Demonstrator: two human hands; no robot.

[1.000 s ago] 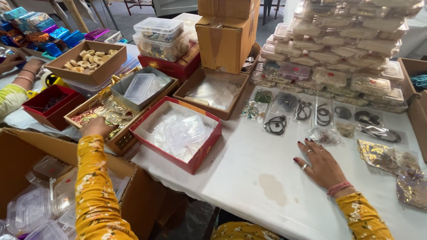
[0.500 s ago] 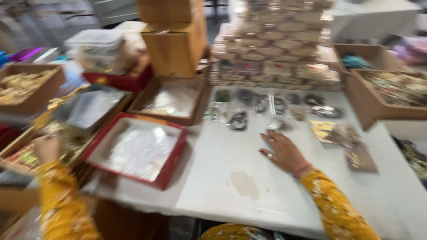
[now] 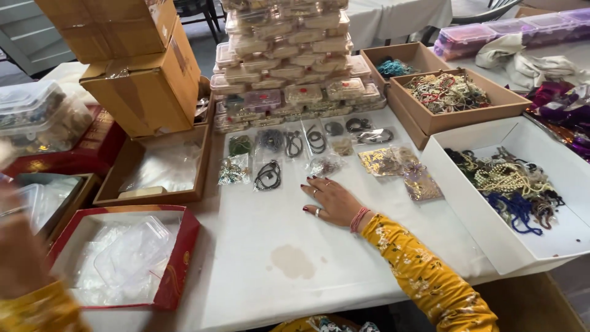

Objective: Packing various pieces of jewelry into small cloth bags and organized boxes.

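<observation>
The right hand (image 3: 329, 200) is laid flat on the white tablecloth (image 3: 246, 246), fingers spread and gripping nothing. Small clear plastic packets of jewellery (image 3: 268, 175) are lined up just beyond the fingertips, in front of the stack of clear plastic boxes (image 3: 289, 58). The left hand (image 3: 18, 246) is blurred at the frame edge beside the red-rimmed cardboard tray of clear bags (image 3: 123, 258); its grip cannot be told. Sorting of packets appears under way; a reach forward to a packet is likely called for.
</observation>
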